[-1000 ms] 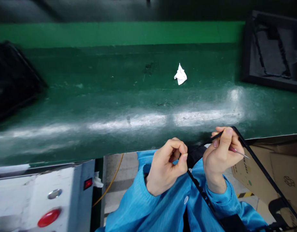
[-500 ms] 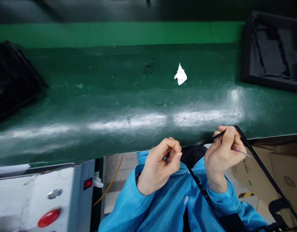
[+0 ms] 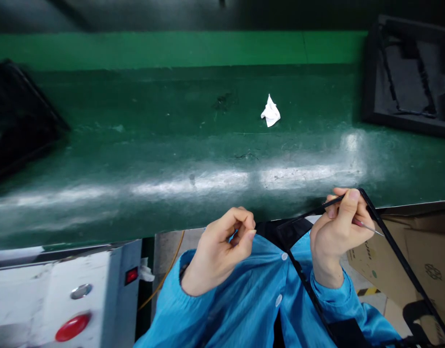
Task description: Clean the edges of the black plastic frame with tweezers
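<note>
A thin black rectangular frame [image 3: 399, 256] is tilted over the table's front edge and the lap. My right hand [image 3: 340, 232] grips it near its upper corner, thumb on top and fingers beneath. Tucked in the same hand is a slim pointed metal tool [image 3: 372, 229] with a reddish part; most of it is hidden. My left hand [image 3: 222, 251] is off to the left of the frame, apart from it. Its thumb and forefinger are pinched together and the other fingers curled; whatever may lie between the tips is too small to see.
On the green table [image 3: 171, 150] lies a crumpled white scrap [image 3: 270, 112]. A dark tray [image 3: 374, 113] with black frame parts stands at the right, a black object [image 3: 19, 116] at the left. Below are a control box [image 3: 80, 270] with a red button and cardboard boxes [image 3: 421, 246].
My left hand has moved left, away from the frame's corner, still pinched. My right hand and the frame have shifted slightly to the right.
</note>
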A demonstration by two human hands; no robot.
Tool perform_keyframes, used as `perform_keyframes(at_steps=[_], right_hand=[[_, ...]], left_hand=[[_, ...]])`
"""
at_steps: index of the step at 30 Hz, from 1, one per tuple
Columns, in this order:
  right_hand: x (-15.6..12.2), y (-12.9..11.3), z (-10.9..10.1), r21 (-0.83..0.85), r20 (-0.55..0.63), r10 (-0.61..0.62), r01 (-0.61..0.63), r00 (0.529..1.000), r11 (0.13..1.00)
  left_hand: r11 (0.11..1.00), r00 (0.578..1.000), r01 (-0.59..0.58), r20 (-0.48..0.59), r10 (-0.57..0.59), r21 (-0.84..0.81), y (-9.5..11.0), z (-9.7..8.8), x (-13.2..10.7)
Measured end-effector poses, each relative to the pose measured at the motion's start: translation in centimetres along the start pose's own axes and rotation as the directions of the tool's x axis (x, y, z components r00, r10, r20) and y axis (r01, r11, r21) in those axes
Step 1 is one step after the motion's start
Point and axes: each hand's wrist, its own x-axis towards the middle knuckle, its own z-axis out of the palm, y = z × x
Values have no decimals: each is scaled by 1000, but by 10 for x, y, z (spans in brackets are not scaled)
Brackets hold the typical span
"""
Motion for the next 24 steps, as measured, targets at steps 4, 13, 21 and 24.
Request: perform_keyframes(at_steps=[4,13,21,24], right_hand=[[1,0,1,7,-13,-8,8,1000,1000],[-2,-1,-1,-58,8,-11,12,1000,998],[-2,2,-1,-77,-13,-95,93,995,993],[-3,3,-2,-73,-19,-104,102,994,992]], left_hand=[[999,998,50,24,-50,15,1,-4,-1],[973,984,-165,-38,173,164,18,26,15],[837,953,-278,27,301,471,14,33,10],[825,962,-248,32,270,508,17,30,9]])
